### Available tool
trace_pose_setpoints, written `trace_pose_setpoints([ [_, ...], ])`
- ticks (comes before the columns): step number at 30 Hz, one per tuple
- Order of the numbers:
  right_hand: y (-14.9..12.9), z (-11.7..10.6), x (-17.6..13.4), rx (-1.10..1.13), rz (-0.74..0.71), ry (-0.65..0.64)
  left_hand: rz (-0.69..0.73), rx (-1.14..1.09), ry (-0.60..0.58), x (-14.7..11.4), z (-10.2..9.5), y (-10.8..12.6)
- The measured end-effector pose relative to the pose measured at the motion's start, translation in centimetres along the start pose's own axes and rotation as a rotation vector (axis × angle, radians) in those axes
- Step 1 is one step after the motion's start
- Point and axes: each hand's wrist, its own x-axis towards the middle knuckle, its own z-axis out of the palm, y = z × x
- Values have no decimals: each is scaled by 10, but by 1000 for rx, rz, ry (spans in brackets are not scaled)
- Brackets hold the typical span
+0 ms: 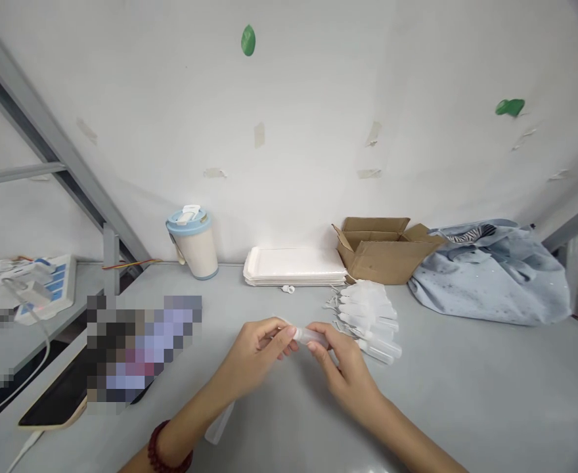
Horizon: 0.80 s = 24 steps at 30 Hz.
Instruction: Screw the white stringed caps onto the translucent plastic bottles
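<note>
A small translucent plastic bottle [310, 337] lies level between my two hands over the middle of the table. My left hand [255, 358] is closed on its white cap end, thumb and fingers pinched together. The other end sits in my right hand [344, 368], gripped between thumb and fingers. Part of the bottle is hidden by my fingers. Another clear bottle [219, 426] rests on the table under my left forearm. To the right of my right hand, several similar bottles [375, 351] lie in a row, some with white strings at their ends.
White flat packets [293, 266] are stacked by the wall, beside an open cardboard box [387, 261]. A grey-blue cloth bag [490, 282] is at the right. A lidded cup [195, 246] stands back left. A phone [55, 394] lies left, near a power strip [60, 289].
</note>
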Motion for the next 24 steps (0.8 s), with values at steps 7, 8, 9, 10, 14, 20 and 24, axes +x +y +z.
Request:
trace_pose_setpoints([
  [7, 6, 4, -2, -94, -126, 1, -27, 60, -47, -1, 2, 0],
  [8, 5, 4, -2, -91, -130, 1, -30, 69, -55, -2, 2, 0],
  [9, 5, 4, -2, -82, -129, -3, -27, 74, -64, -2, 2, 0],
  [10, 3, 3, -2, -64, -116, -8, -20, 78, -72, -2, 2, -1],
  [14, -3, 2, 0, 103, 41, -53, 120, 210, -9, -3, 3, -4],
  [20, -2, 4, 3, 599, 483, -172, 647, 436, 111, 0, 8, -15],
  [24, -4, 2, 4, 612, 469, -162, 533, 382, 109, 1, 7, -15],
])
